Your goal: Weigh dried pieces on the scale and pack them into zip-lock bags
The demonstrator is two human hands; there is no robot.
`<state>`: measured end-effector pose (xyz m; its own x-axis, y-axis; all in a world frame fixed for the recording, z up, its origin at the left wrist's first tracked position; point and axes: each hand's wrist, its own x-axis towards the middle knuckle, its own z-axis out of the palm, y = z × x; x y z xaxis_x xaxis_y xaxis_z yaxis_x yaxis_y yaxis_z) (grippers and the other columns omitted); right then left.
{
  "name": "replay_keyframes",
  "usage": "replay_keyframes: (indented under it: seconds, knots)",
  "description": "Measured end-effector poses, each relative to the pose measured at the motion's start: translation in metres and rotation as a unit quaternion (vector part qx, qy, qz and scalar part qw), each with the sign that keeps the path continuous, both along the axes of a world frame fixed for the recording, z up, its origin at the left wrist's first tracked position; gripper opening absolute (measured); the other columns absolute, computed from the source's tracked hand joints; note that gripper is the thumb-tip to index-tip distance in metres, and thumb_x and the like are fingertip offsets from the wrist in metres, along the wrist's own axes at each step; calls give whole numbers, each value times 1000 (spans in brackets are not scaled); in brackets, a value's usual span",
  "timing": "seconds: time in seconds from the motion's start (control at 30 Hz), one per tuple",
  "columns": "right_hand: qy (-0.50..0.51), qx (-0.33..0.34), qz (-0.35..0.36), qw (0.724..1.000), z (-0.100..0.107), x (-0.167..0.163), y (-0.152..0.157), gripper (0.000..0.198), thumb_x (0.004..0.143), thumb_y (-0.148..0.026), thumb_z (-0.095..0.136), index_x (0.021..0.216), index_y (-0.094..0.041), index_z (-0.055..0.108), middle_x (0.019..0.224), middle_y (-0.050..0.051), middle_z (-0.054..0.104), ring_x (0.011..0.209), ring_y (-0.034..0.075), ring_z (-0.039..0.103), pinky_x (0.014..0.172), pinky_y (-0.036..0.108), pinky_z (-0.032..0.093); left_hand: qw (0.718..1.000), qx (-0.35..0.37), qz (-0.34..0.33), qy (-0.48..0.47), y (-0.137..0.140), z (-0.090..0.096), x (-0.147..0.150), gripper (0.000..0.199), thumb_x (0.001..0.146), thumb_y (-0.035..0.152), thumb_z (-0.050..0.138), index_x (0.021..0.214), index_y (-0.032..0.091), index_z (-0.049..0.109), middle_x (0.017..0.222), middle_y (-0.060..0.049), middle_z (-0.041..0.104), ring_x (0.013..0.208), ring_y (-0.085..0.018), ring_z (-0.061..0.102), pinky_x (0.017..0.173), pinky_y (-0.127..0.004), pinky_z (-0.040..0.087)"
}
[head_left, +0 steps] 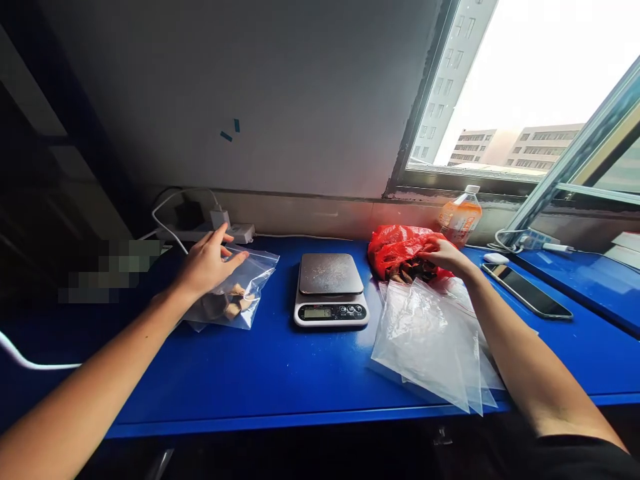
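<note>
My left hand (207, 261) hovers with fingers apart over a clear zip bag (255, 280) that holds a few pale brown dried pieces (235, 301). At the right, my right hand (443, 255) has its fingers closed on the edge of a red plastic bag (395, 243). Dark brown dried slices (410, 271) show in that bag's mouth. Between the hands stands a kitchen scale (331, 273) with a bare steel plate and a lit display. Flat clear zip bags (430, 340) lie stacked below the red bag, partly under my right forearm.
An orange drink bottle (461, 217) stands behind the red bag, by the window. A phone (527, 291) and a white earphone case (496, 259) lie to the right. Against the wall, a power strip (243, 233) has a charger and white cable. The blue table (280, 380) ends in front.
</note>
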<state>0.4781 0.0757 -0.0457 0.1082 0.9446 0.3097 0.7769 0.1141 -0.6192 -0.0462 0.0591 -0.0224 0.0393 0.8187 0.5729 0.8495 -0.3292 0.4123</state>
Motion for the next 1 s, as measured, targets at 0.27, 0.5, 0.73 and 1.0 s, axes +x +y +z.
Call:
replay_keyframes:
  seconds: [0.27,0.5,0.73,1.0]
  knots:
    - [46,-30,-8,998,-7,2,13,9,66,-25,63,68,-17,58,67,3,64,58,13,56,53,23,44,998,2,-34,-49,-4,-1,10,56,73,51,60,123,28,56,103,-4,65,73,-21,62,65,-35,47]
    - [52,-42,14,998,-4,-10,9,10,64,-25,62,69,-18,58,63,0,63,55,11,53,50,22,40,996,-23,-50,-64,-2,-8,11,52,72,44,62,121,28,57,107,-5,65,76,-24,61,72,-40,49]
    - [67,-3,-26,997,-6,-10,11,13,58,-18,64,66,-19,55,57,-3,57,53,10,49,49,23,35,998,-51,-28,-18,-3,-3,9,54,78,40,57,128,22,51,115,-7,61,81,-22,63,73,-34,49]
    - [171,12,4,985,5,15,-6,38,59,-35,73,90,-16,62,89,8,70,75,16,63,67,29,49,998,-59,-30,-11,-5,-1,9,52,80,37,57,129,21,50,116,-6,60,81,-19,62,75,-31,49]
